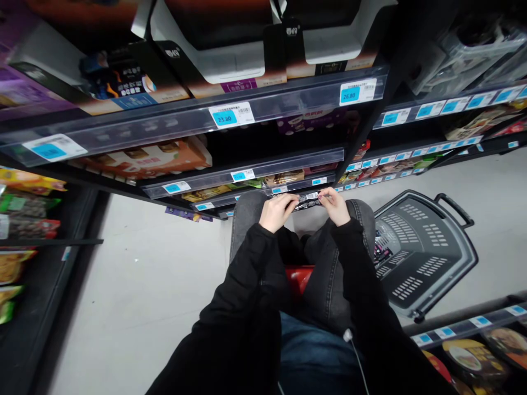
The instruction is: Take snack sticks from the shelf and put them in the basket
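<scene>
My left hand [276, 212] and my right hand [335, 205] are both closed on the ends of a small dark packet [308, 201] with white print. I hold it over my knees, just in front of the lowest shelf rail [263, 192]. Both arms are in black sleeves. I appear to be seated low on something red [298, 277], with my grey trousers drawn up. What the packet contains I cannot make out.
A grey plastic shopping basket [424, 252] stands on the floor at my right, with a few small packets inside. Store shelves with boxed goods and blue price tags [230, 115] rise ahead. More shelves of snacks flank the left [20, 219] and lower right [473, 340].
</scene>
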Demonstrator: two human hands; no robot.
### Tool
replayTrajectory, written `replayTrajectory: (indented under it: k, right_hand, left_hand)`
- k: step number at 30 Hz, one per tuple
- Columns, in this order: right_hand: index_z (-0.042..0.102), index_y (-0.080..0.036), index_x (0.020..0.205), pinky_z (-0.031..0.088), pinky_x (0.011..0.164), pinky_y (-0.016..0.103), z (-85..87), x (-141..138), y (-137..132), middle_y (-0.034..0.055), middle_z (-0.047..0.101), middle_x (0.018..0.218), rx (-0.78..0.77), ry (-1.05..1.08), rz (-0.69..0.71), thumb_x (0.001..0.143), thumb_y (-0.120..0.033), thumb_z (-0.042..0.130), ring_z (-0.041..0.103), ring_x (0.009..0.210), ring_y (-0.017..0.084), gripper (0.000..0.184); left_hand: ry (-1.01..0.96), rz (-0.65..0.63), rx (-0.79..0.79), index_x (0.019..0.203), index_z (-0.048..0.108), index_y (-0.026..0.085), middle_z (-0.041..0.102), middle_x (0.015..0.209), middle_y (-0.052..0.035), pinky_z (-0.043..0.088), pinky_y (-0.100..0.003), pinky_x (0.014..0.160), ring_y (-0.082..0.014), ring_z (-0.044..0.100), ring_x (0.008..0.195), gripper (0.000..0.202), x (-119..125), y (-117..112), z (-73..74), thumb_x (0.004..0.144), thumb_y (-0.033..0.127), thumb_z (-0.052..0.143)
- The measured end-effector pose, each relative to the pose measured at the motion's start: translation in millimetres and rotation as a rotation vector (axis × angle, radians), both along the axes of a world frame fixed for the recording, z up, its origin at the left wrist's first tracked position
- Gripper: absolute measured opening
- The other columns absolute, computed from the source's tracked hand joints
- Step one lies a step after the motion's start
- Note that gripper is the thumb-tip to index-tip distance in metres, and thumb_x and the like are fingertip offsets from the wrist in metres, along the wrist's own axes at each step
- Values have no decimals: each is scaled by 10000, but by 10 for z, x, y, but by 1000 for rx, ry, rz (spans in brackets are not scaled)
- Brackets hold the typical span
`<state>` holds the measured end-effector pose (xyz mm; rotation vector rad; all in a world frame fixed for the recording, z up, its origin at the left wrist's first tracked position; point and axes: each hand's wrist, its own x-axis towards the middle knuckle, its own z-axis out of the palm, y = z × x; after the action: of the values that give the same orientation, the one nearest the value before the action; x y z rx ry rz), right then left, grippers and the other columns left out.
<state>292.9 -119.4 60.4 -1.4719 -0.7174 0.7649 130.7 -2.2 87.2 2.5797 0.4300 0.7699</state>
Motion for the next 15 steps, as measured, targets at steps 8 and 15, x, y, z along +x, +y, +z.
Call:
replayTrajectory:
  k: [8, 15]
  right_hand:
    - [523, -184, 765, 441, 606, 271, 7, -55, -3, 9, 528, 745, -5, -10, 31, 714, -492, 618, 487, 601, 112, 327]
    - [507, -180, 731, 448, 618, 272, -40, -62, 21, 20, 564, 808, -1, -24, 37, 699, -519, 627, 520, 624, 113, 361]
  left_hand:
    - [232, 27, 338, 924, 661, 190, 683, 1040, -30, 439, -246, 608, -139, 642, 717, 264, 57, -98, 45, 920, 333, 439]
    - [236, 41, 292, 920, 644, 194, 667, 1085, -31, 398, -277, 620, -156, 617, 762, 246, 64, -100, 39, 931, 291, 418]
